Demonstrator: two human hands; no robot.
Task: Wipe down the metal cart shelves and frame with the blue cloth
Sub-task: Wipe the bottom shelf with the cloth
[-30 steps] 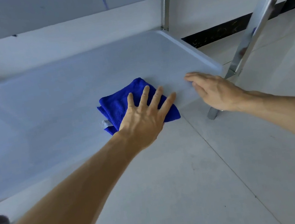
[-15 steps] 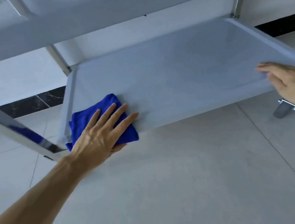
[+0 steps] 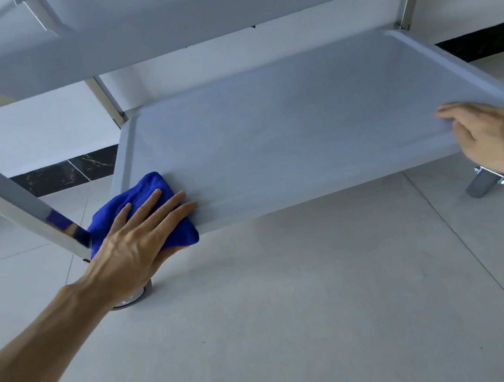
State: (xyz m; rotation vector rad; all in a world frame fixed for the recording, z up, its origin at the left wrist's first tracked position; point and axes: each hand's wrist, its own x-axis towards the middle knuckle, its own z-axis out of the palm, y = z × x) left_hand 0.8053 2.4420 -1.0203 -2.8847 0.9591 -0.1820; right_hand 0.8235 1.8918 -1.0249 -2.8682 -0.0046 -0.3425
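Blue cloth (image 3: 143, 209) lies folded at the near-left corner of the lower shelf (image 3: 301, 136), overhanging its front edge. Left hand (image 3: 138, 239) presses it flat, fingers spread. Right hand (image 3: 495, 136) rests loosely curled, gripping nothing, on the near-right corner. Step: wiping the lower shelf. Next, probably a sweep rightward, pressure kept even.

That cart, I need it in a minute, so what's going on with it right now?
A person is wiping the cart's bottom shelf. The left hand presses a folded blue cloth flat on the shelf's near left corner, beside the front left leg. The right hand rests on the shelf's near right edge, apparently steadying the cart. The upper shelf hangs overhead, and nothing sits on the bottom shelf besides the cloth.
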